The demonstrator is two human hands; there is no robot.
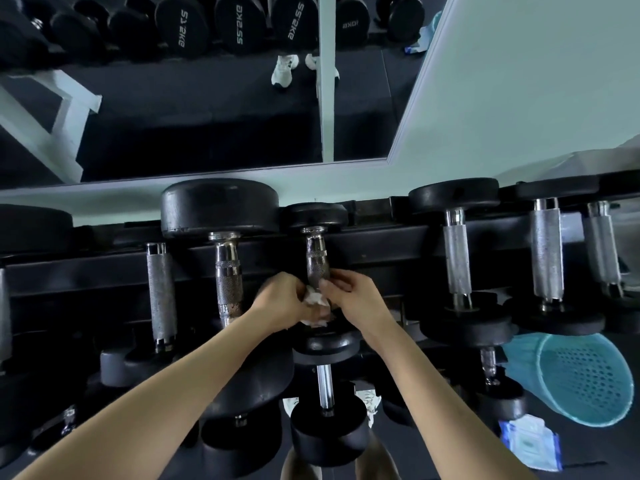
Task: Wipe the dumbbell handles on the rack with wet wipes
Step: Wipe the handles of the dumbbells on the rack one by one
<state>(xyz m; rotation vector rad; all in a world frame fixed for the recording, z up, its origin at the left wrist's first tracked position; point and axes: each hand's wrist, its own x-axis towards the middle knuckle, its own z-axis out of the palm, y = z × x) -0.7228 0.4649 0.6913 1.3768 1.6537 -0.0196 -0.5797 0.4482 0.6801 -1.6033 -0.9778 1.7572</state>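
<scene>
A black rack (381, 244) holds several dumbbells with knurled metal handles. At the centre, a small dumbbell's handle (317, 261) runs away from me to its black far head. My left hand (280, 299) and my right hand (349, 294) meet at the near end of this handle, both closed on a crumpled white wet wipe (316, 299) pressed against it. The near part of the handle is hidden behind the fingers and the wipe. A larger dumbbell handle (228, 275) lies just left of my left hand.
A teal mesh basket (581, 379) lies on its side at the lower right, with a blue-and-white wipe packet (528, 441) on the floor in front of it. More dumbbells (325, 431) sit on the lower tier. A mirror (207, 98) behind the rack reflects another rack.
</scene>
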